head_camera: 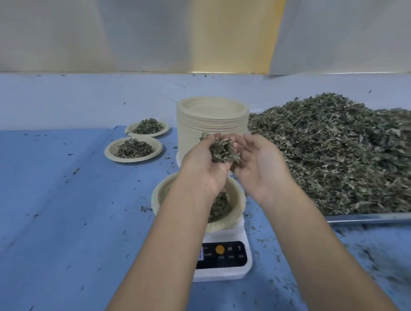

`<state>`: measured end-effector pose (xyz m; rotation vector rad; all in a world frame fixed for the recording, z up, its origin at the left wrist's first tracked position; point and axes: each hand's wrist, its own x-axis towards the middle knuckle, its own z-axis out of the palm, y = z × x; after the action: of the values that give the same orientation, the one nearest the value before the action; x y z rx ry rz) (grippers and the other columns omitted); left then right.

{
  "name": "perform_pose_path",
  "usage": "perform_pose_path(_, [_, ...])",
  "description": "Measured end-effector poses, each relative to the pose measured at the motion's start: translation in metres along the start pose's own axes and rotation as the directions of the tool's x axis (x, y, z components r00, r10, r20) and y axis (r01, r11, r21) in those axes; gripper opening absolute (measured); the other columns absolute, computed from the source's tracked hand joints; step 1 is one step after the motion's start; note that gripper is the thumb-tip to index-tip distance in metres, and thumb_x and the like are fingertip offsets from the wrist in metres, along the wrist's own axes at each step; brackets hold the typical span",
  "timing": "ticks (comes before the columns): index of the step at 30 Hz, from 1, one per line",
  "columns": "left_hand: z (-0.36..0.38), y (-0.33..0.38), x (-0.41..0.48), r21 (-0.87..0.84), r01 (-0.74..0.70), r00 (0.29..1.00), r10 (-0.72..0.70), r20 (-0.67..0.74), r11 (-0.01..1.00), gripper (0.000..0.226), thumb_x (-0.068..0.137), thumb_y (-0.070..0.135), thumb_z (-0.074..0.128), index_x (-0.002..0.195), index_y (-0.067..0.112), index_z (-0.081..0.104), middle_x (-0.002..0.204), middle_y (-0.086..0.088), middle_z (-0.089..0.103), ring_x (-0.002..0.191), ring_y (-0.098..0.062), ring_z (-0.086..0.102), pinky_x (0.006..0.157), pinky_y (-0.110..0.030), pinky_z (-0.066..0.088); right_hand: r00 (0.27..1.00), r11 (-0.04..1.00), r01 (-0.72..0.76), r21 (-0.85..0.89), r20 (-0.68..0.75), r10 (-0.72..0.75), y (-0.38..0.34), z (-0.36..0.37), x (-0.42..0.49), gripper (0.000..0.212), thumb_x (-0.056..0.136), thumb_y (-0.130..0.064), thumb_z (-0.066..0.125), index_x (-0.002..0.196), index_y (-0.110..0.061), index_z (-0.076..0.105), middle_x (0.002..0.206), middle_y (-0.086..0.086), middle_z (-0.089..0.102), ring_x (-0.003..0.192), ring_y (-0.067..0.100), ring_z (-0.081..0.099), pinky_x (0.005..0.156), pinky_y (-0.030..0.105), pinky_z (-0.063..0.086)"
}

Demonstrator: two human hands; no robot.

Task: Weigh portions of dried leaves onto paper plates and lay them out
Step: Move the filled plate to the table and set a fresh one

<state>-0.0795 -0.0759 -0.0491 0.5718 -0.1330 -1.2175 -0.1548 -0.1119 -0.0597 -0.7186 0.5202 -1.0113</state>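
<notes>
My left hand [203, 164] cups a clump of dried leaves [223, 150] above a paper plate [162, 194] that sits on a white kitchen scale [221, 255]. Some leaves [219, 206] lie in that plate, partly hidden by my left wrist. My right hand [260, 162] is held open beside the clump, palm turned toward it, fingertips close to the leaves. A tall stack of paper plates [211, 116] stands just behind my hands. Two filled plates, the nearer plate [134, 149] and the farther plate [147, 128], lie to the left.
A large heap of dried leaves [343, 151] fills a metal tray [376, 217] on the right. The blue table cover [58, 212] carries scattered leaf crumbs. Pale sheeting hangs along the back wall.
</notes>
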Motion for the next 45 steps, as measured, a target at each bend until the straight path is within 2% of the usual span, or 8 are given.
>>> perform_pose_path(5, [0.022,-0.050,0.017,0.129,-0.004,0.999,0.009,-0.040,0.992,0.020,0.098,0.005,0.042,0.081,0.004,0.052,0.062,-0.009,0.055,0.042,-0.016,0.056,0.050,-0.025,0.048,0.988,0.997,0.044,0.057,-0.153,-0.035,-0.017,-0.025,0.002,0.020,0.096,-0.009,0.039,0.096,-0.004,0.058,0.080,0.008,0.060,0.069,0.017,0.058,0.057,0.021,0.051])
perform_pose_path(12, [0.032,-0.109,0.032,0.325,0.077,0.996,-0.055,-0.076,0.942,0.031,0.092,0.008,0.056,0.122,0.008,0.054,0.126,-0.014,0.058,0.106,-0.025,0.058,0.079,-0.034,0.046,0.932,0.998,0.057,-0.008,-0.358,-0.056,-0.037,-0.069,0.009,0.027,0.097,-0.017,0.039,0.108,-0.004,0.060,0.115,0.009,0.063,0.120,0.027,0.055,0.103,0.041,0.040])
perform_pose_path(16, [0.039,-0.119,0.033,0.357,0.147,0.989,-0.142,-0.040,0.923,0.043,0.087,0.027,0.064,0.127,0.013,0.053,0.135,-0.009,0.050,0.123,-0.026,0.049,0.105,-0.045,0.038,0.905,0.996,0.085,-0.002,-0.418,-0.079,-0.043,-0.080,0.011,0.026,0.095,-0.017,0.041,0.104,-0.004,0.061,0.109,0.007,0.064,0.101,0.020,0.059,0.094,0.037,0.043])
perform_pose_path(24, [0.045,-0.127,0.038,0.443,0.209,0.952,-0.285,0.113,0.872,0.054,0.090,0.061,0.041,0.105,0.012,0.057,0.143,-0.008,0.042,0.136,-0.025,0.034,0.113,-0.047,0.024,0.816,0.946,0.133,-0.295,-0.508,-0.274,-0.054,-0.101,0.015,0.024,0.094,-0.018,0.042,0.099,-0.013,0.065,0.106,-0.001,0.066,0.077,0.007,0.051,0.083,0.028,0.039])
perform_pose_path(28, [0.045,-0.133,0.039,0.599,0.116,0.970,-0.219,0.102,0.792,0.064,0.094,0.061,0.031,0.121,0.010,0.058,0.131,-0.002,0.052,0.122,-0.017,0.048,0.098,-0.033,0.036,0.763,0.878,0.195,-0.437,-0.495,-0.415,-0.058,-0.111,0.015,0.033,0.096,-0.016,0.040,0.117,-0.011,0.064,0.112,0.000,0.066,0.099,0.011,0.059,0.081,0.026,0.040])
perform_pose_path(34, [0.041,-0.131,0.037,0.852,-0.164,0.986,0.061,0.154,0.498,0.028,0.096,0.033,0.046,0.091,0.022,0.071,0.083,0.012,0.055,0.072,0.000,0.045,0.068,-0.022,0.035,0.754,0.843,0.201,-0.499,-0.471,-0.458,-0.056,-0.113,0.016,0.028,0.090,-0.008,0.044,0.094,-0.020,0.070,0.098,-0.005,0.071,0.098,0.010,0.064,0.082,0.024,0.035])
perform_pose_path(38, [0.039,-0.135,0.038,0.906,-0.289,0.957,0.130,0.261,0.309,0.031,0.088,0.004,0.051,0.102,0.020,0.074,0.090,0.007,0.070,0.076,-0.007,0.059,0.073,-0.027,0.050,0.743,0.806,0.270,-0.528,-0.419,-0.523,-0.052,-0.113,0.018,0.034,0.090,0.001,0.043,0.087,-0.025,0.066,0.098,-0.006,0.069,0.099,0.010,0.064,0.085,0.022,0.046])
perform_pose_path(45, [0.038,-0.127,0.036,0.878,-0.282,0.956,0.194,0.221,0.387,0.033,0.090,0.007,0.046,0.107,0.023,0.070,0.074,0.023,0.058,0.058,0.007,0.048,0.055,-0.010,0.040,0.738,0.791,0.364,-0.492,-0.364,-0.567,-0.046,-0.110,0.018,0.035,0.092,0.007,0.040,0.096,-0.017,0.066,0.102,-0.001,0.068,0.087,0.001,0.066,0.070,0.013,0.050])
